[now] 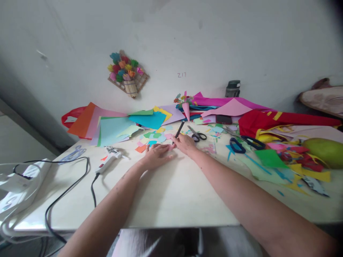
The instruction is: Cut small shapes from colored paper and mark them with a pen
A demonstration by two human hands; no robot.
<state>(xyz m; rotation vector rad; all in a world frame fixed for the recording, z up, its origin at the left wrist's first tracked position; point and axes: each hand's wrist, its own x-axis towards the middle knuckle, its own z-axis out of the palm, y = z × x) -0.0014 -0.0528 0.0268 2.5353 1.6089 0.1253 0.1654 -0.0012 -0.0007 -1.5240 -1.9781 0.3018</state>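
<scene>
My right hand (185, 144) grips a black pen (180, 129), tilted with its upper end leaning away to the right. Its lower end is hidden by the fingers. Beside it, my left hand (156, 156) lies flat on the table, fingers stretched toward a small pink paper piece (171, 146) that both hands partly cover. Just beyond the hands, small cut paper pieces (155, 135) in several colours are scattered. Black-handled scissors (197, 136) rest right behind my right hand, blades apart. A second, larger pair of scissors (237, 145) lies farther right.
On the left sits a white glue gun (107, 162) with its cord, near a power strip (16, 189). Coloured sheets (115, 128) lie along the back left. A pink paper cone (186, 110) holds paper flowers. Scraps (270, 159) and a green fruit-like object (325, 152) crowd the right.
</scene>
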